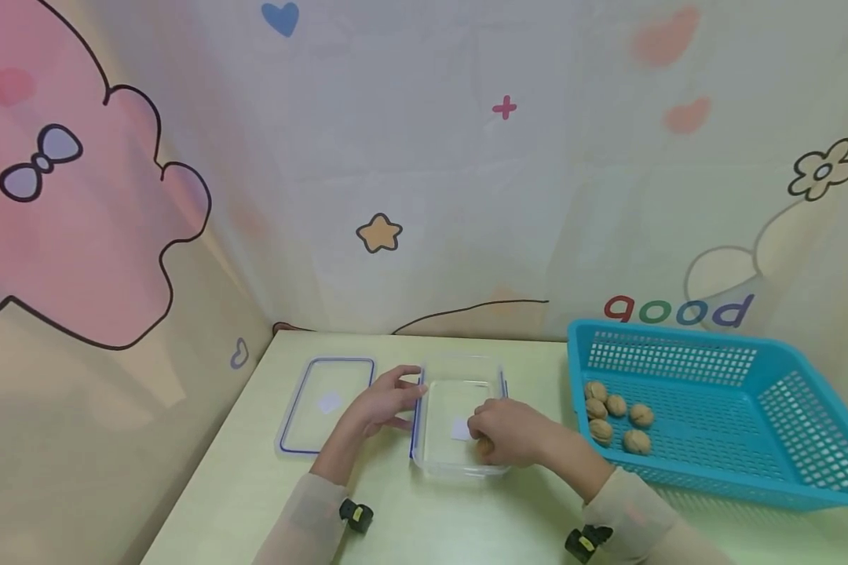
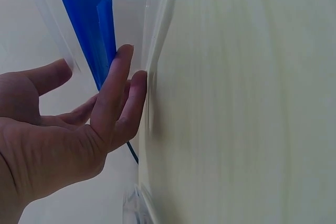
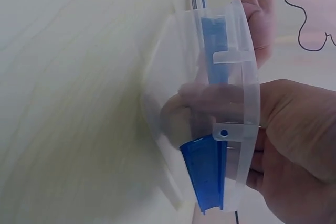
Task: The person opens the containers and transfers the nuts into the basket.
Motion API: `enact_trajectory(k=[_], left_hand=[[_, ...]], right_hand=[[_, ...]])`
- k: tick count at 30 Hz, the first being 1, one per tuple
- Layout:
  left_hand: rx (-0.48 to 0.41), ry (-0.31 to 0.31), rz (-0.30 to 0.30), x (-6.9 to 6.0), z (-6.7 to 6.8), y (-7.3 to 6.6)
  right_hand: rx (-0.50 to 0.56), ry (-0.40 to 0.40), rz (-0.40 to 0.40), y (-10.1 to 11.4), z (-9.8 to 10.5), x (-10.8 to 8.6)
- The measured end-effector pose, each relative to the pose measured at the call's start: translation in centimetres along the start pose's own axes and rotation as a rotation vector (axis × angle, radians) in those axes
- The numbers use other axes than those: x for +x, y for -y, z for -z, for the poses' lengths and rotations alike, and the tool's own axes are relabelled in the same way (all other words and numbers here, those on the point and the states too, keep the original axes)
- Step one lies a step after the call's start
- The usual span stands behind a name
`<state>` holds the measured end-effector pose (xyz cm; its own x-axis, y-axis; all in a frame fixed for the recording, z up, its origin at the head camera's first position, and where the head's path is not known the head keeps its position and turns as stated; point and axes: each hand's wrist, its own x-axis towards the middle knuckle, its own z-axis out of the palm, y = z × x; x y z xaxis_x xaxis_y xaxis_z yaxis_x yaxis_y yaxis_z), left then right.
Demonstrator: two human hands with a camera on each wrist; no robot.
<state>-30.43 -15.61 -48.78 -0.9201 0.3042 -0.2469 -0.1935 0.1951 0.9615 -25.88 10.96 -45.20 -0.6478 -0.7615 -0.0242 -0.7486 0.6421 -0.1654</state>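
A clear plastic food container (image 1: pixel 441 463) with blue side clips stands in the middle of the table. My right hand (image 1: pixel 512 431) reaches down inside it and pinches a walnut (image 1: pixel 485 446) near its front right corner. Through the clear wall in the right wrist view, the fingers and the blurred walnut (image 3: pixel 176 121) show low in the container. My left hand (image 1: pixel 385 402) rests on the container's left side, fingers loosely bent. In the left wrist view its fingertips touch the wall by a blue clip (image 2: pixel 94 30).
A clear lid (image 1: pixel 297 424) with a blue seal lies to the left of the container. At the right stands a blue plastic basket (image 1: pixel 707 416) with several walnuts (image 1: pixel 637 442) at its left end. A printed cloth (image 1: pixel 452 196) hangs behind the table.
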Motion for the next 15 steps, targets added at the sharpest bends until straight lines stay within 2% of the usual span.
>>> enact_trajectory(k=[9,15], left_hand=[[-0.004,-0.004,0.010,-0.04,0.05,-0.52],[-0.008,0.006,0.015,-0.07,-0.07,-0.34]], right_hand=[[0.075,-0.117,0.051,-0.24,-0.33,0.12],[0.215,-0.157,0.037,-0.36,-0.35,-0.15]])
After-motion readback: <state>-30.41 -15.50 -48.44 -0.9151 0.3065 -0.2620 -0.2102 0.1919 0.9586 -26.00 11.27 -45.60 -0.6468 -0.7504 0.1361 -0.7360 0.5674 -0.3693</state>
